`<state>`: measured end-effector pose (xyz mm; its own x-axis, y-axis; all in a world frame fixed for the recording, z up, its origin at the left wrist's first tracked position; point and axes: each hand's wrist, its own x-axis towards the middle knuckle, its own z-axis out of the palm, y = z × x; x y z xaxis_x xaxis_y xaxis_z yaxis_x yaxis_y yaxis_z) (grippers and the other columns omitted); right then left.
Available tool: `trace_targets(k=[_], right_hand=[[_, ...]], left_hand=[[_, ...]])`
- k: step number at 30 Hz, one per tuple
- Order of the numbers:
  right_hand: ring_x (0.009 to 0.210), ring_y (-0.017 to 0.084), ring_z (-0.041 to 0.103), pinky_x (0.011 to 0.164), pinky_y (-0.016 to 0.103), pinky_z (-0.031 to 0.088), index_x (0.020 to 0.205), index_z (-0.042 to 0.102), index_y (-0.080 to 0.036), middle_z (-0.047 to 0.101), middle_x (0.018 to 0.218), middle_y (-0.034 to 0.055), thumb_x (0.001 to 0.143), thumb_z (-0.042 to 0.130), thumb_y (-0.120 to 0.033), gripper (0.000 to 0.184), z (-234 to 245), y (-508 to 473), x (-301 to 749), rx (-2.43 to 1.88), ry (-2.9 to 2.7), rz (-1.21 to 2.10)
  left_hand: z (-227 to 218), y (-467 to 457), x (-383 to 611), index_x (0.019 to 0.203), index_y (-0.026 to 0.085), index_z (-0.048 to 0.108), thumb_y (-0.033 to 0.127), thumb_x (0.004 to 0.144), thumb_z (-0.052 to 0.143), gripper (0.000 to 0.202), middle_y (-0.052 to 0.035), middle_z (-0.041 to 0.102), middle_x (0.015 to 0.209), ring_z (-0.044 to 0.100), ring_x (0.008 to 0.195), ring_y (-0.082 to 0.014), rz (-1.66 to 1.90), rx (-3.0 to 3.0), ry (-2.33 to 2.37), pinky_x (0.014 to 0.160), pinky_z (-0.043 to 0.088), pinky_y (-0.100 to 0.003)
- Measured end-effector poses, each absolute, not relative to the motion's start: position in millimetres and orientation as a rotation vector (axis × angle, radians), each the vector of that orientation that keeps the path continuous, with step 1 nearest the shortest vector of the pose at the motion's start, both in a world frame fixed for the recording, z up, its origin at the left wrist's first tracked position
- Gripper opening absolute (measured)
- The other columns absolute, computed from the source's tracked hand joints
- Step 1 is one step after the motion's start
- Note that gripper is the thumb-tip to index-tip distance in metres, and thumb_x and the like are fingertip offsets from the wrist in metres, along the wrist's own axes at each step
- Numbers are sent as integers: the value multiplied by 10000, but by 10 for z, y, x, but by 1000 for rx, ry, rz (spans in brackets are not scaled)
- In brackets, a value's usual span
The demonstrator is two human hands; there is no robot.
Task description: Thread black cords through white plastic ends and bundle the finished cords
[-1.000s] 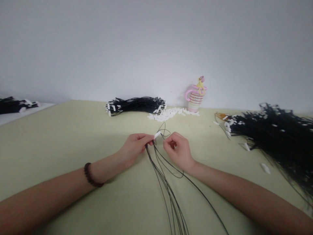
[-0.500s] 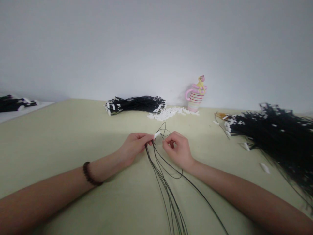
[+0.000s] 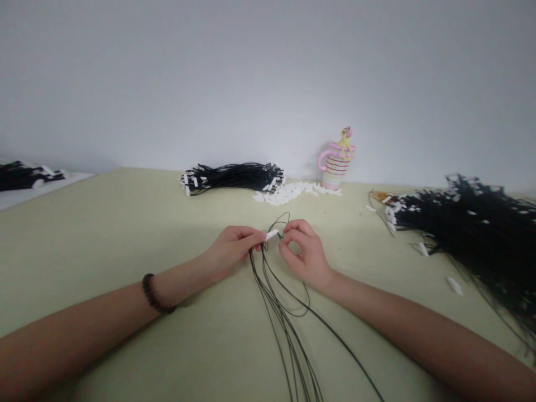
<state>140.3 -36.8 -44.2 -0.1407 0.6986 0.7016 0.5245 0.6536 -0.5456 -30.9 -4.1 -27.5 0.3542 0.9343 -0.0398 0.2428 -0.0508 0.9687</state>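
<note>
From the head camera I see the left hand [image 3: 232, 248] pinching a white connector [image 3: 272, 234] just above the table [image 3: 125, 234], mid-frame. The connector's long axis lies left-right, its far end tipped slightly up toward the right hand [image 3: 304, 252]. That hand's fingertips are closed narrowly on 1 strand of the black wires [image 3: 285, 315]. The strand's tip is hidden, and the wires run off the bottom edge.

Single head view, looking forward and down over table [image 3: 104, 234], hands close, wall behind.

Wires [image 3: 281, 319] on table [image 3: 125, 223], cup [image 3: 336, 166] behind
</note>
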Motion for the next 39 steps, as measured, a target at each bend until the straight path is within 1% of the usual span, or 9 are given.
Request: trace_targets(k=[5, 7, 13, 29, 35, 39], right_hand=[[972, 164, 492, 853, 311, 372, 654, 465, -172, 535, 1020, 66, 699, 467, -87, 96, -442, -401, 1408, -924, -1863, 228], [988, 158, 493, 860, 306, 374, 660, 454, -175, 543, 1048, 66, 706, 450, -77, 108, -438, -411, 1408, -887, -1888, 259], [922, 143, 513, 809, 296, 409, 688, 451, -180, 553, 970, 63, 725, 428, -62, 126, -423, -424, 1409, -874, -1889, 290], [916, 142, 495, 804, 296, 404, 701, 425, -183, 527, 945, 60, 742, 416, -59, 130, -415, -430, 1408, -853, -1921, 264], [913, 150, 499, 798, 308, 410, 701, 438, -185, 532, 949, 64, 756, 410, -88, 114, -415, -425, 1400, -868, -1909, 273], [918, 150, 503, 805, 304, 407, 701, 446, -184, 538, 958, 63, 750, 415, -87, 112, -402, -427, 1398, -864, -1908, 270]], left_hand=[[-282, -19, -333, 635, 135, 596, 439, 669, 554, 309, 34, 442, 521, 333, 462, -65, 753, 1573, 1049, 449, 219, -208], [-289, -13, -337, 651, 133, 603, 443, 674, 554, 314, 39, 420, 509, 314, 456, -64, 738, 1584, 1047, 442, 199, -208], [-281, -21, -324, 685, 128, 627, 453, 668, 556, 333, 32, 426, 514, 308, 460, -66, 740, 1604, 1061, 440, 193, -209], [-280, -32, -319, 637, 131, 600, 445, 666, 556, 318, 28, 426, 508, 300, 447, -65, 748, 1578, 1044, 434, 186, -211], [-271, -34, -308, 611, 134, 589, 447, 655, 559, 317, 34, 415, 497, 300, 446, -66, 749, 1564, 1057, 437, 191, -213], [-255, -49, -302, 628, 134, 596, 450, 648, 561, 318, 34, 415, 505, 305, 452, -67, 767, 1546, 1067, 442, 198, -213]])
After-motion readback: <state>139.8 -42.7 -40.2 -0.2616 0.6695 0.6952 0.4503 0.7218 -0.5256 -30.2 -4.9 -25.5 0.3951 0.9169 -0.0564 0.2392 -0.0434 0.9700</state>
